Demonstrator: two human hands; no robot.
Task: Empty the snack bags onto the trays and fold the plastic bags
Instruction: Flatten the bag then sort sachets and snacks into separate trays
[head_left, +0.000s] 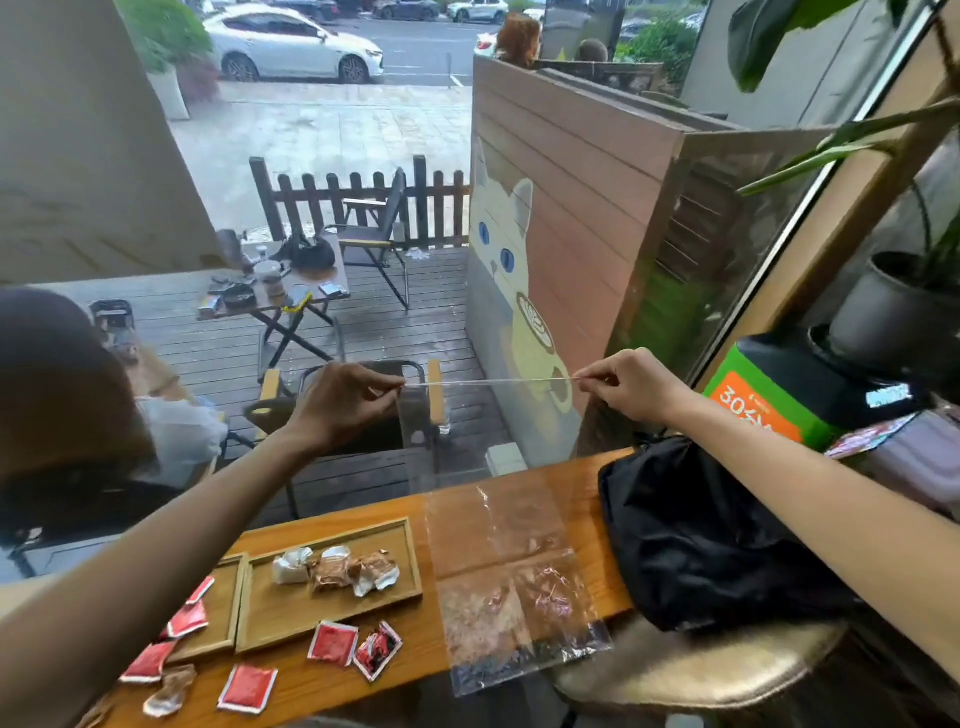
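I hold a clear plastic bag (498, 525) up in the air by its top strip. My left hand (343, 402) pinches the left corner and my right hand (631, 389) pinches the right corner, stretching the strip taut. The bag hangs down over the wooden counter (587, 499), its lower edge past the counter's front. A wooden tray (332, 616) holds several white and brown wrapped snacks (337, 569). A second wooden tray (218, 618) to its left holds red packets (188, 618). More red packets (332, 643) lie loose on the counter in front of the trays.
A black bag (701, 535) lies on the counter at the right, by a green and orange box (763, 405) and a potted plant (893, 312). A gold stool (701, 670) stands below. Behind the glass sit a person at the left and patio furniture.
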